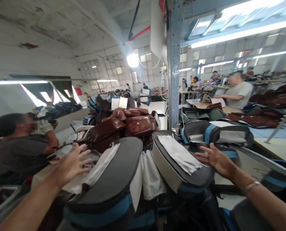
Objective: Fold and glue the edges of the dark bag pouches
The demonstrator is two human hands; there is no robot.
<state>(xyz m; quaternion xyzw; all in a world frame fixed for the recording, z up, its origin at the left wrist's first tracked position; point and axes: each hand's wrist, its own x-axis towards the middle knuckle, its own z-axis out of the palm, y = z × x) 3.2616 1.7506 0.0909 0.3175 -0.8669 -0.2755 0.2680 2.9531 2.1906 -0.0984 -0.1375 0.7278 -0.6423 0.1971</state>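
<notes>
Presently the left hand (72, 163) is open, fingers spread, just beside the rim of a grey-and-blue padded bag (106, 173); the right hand (216, 160) is likewise open, gripping nothing, near a second grey bag (171, 170) lined with white cloth (178, 154). Whether either hand touches is unclear. Spread fingers would suit these broad, soft rims. Behind, brown leather handbags (140, 125) lie heaped. A gloved co-worker (20, 144) sits left; another (238, 93) sits right at a bench (198, 105).
</notes>
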